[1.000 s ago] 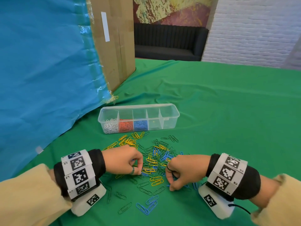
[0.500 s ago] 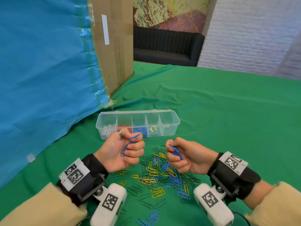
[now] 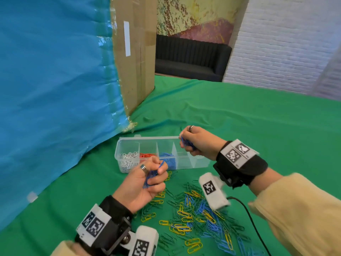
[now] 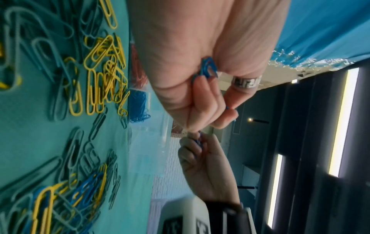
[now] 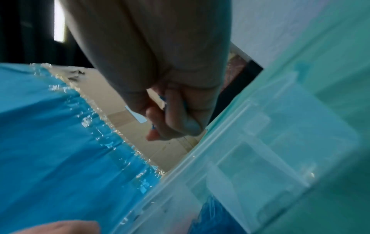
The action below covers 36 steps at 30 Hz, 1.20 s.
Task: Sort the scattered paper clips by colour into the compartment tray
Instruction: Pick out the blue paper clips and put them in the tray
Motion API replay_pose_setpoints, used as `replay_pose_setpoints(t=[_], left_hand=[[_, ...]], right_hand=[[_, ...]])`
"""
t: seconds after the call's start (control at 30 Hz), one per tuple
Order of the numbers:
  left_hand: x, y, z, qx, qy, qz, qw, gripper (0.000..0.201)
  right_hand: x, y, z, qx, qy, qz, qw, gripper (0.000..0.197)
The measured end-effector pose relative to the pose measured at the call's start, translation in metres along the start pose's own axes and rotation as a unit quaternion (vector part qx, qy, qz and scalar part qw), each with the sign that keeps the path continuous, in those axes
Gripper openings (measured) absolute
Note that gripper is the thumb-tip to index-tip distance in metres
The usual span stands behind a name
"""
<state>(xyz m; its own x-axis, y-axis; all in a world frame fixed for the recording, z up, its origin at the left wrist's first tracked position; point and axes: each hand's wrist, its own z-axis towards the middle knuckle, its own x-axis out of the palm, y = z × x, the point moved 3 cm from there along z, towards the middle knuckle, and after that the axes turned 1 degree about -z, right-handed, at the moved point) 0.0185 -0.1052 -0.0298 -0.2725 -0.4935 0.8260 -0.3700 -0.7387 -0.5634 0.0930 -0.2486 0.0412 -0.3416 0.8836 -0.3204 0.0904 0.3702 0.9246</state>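
A clear compartment tray [image 3: 200,163] lies on the green cloth, with white [image 3: 129,158], red [image 3: 146,155] and blue clips [image 3: 168,158] in its left three compartments. My left hand [image 3: 153,179] grips a bunch of blue clips [image 4: 207,68] just in front of the tray. Over the tray's right part, my right hand [image 3: 190,143] holds more blue clips [image 3: 185,142] in curled fingers. Scattered yellow, blue and green clips [image 3: 193,217] lie on the cloth nearer to me.
A cardboard box [image 3: 135,52] with a blue plastic sheet [image 3: 51,89] over it stands at the left, close behind the tray. A black cable [image 3: 252,224] runs across the cloth at the right. Green cloth [image 3: 258,126] stretches out to the right and behind.
Both hands lifted off the pile with blue clips in them. My right hand went forward over the tray and my left hand came up to the tray's front.
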Motion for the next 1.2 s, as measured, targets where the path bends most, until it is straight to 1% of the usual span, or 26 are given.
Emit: replay_pose_setpoints(t=[0.03,0.1,0.17,0.23,0.33,0.43,0.5,0.57,0.6,0.67,0.7,0.73,0.83,0.9,0.93,1.07,1.13,1.2], left_hand=[[-0.001,-0.001,0.001,0.004,-0.005,-0.002,1.000,0.039],[-0.004,-0.005,0.002,-0.006,-0.014,-0.013,1.000,0.043],[-0.004,-0.009,0.001,-0.026,-0.013,-0.024,0.999,0.037],[-0.004,-0.012,-0.001,-0.059,-0.004,-0.018,0.998,0.031],[-0.003,-0.016,-0.006,-0.100,0.001,0.005,0.995,0.030],[-0.005,-0.017,-0.006,-0.113,-0.010,0.009,0.994,0.036],[-0.007,-0.018,-0.006,-0.112,-0.022,0.015,0.993,0.040],[-0.009,-0.019,-0.004,-0.107,-0.016,0.017,0.994,0.043],[-0.008,-0.020,-0.002,-0.106,-0.004,0.010,0.994,0.044],[-0.003,-0.025,0.003,-0.107,0.008,-0.012,0.994,0.046],[0.001,-0.028,0.006,-0.107,-0.003,-0.019,0.994,0.048],[0.005,-0.031,0.011,-0.102,-0.022,-0.017,0.994,0.048],[0.021,-0.044,0.034,-0.052,-0.080,0.023,0.995,0.035],[0.027,-0.049,0.055,-0.019,-0.140,0.047,0.989,0.023],[0.028,-0.050,0.065,-0.009,-0.170,0.057,0.984,0.021],[0.016,-0.046,0.092,0.008,-0.269,0.143,0.952,0.026],[0.009,-0.043,0.097,0.021,-0.300,0.166,0.939,0.027],[0.006,-0.041,0.098,0.034,-0.316,0.184,0.930,0.028]], right_hand=[[0.005,0.002,0.008,0.004,-0.001,-0.019,1.000,0.025],[0.015,0.002,0.021,0.026,0.018,-0.009,0.999,0.026],[0.022,0.000,0.027,0.057,0.045,0.055,0.996,0.024],[0.021,-0.005,0.029,0.076,0.048,0.113,0.989,0.022],[0.010,-0.013,0.029,0.068,0.034,0.127,0.989,0.022],[0.001,-0.018,0.022,0.031,0.021,0.115,0.993,0.023],[-0.001,-0.018,0.012,-0.005,0.012,0.050,0.999,0.021],[-0.003,-0.020,0.000,-0.053,-0.010,-0.088,0.995,0.019],[-0.005,-0.021,-0.006,-0.076,-0.019,-0.170,0.982,0.020],[-0.010,-0.027,-0.015,-0.096,-0.028,-0.316,0.943,0.024],[-0.014,-0.031,-0.019,-0.097,-0.035,-0.363,0.926,0.026],[-0.017,-0.033,-0.022,-0.094,-0.041,-0.381,0.919,0.026],[-0.024,-0.038,-0.028,-0.096,-0.054,-0.344,0.933,0.018],[-0.025,-0.038,-0.029,-0.101,-0.065,-0.342,0.932,0.017],[-0.026,-0.039,-0.028,-0.103,-0.070,-0.341,0.932,0.018],[-0.025,-0.042,-0.024,-0.113,-0.086,-0.328,0.934,0.024],[-0.025,-0.043,-0.023,-0.117,-0.085,-0.328,0.934,0.023],[-0.025,-0.043,-0.023,-0.124,-0.083,-0.324,0.934,0.021]])
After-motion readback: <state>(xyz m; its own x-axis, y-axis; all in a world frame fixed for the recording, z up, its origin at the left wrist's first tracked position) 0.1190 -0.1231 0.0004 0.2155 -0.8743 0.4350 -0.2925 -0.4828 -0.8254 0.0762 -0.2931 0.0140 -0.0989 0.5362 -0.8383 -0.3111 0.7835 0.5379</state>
